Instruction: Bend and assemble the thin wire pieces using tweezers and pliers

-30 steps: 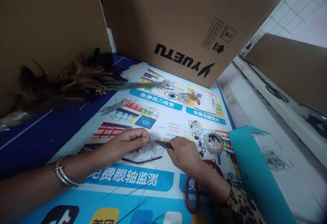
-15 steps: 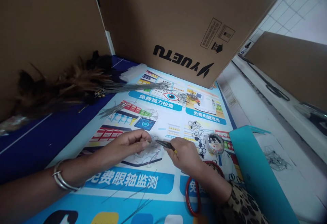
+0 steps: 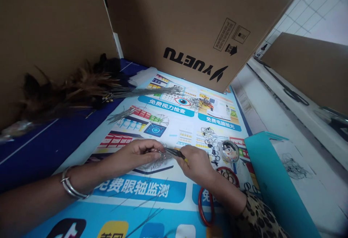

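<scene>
My left hand (image 3: 140, 154) is closed, its thumb and fingers pinching a bent thin wire (image 3: 161, 155). In my right hand (image 3: 197, 163) is a pair of pliers (image 3: 175, 152) with dark jaws and a bit of yellow on the handle. The jaw tips meet the wire at my left fingertips; whether they grip it is too small to tell. Beneath the left hand lie more curled wires (image 3: 152, 166) on the printed sheet. Close to my right forearm, red-handled scissors (image 3: 200, 209) lie partly hidden.
A bundle of straight wires (image 3: 141, 92) lies at the back, beside brown feathers (image 3: 78, 82). Small black loops (image 3: 215, 153) and a round clear case (image 3: 230, 151) are at right. A teal box (image 3: 280, 194) stands beyond them. A large cardboard box (image 3: 174, 20) closes off the back.
The pliers' tips have moved left and now reach the wire at my left fingertips. My left hand has shifted slightly right and turned a little.
</scene>
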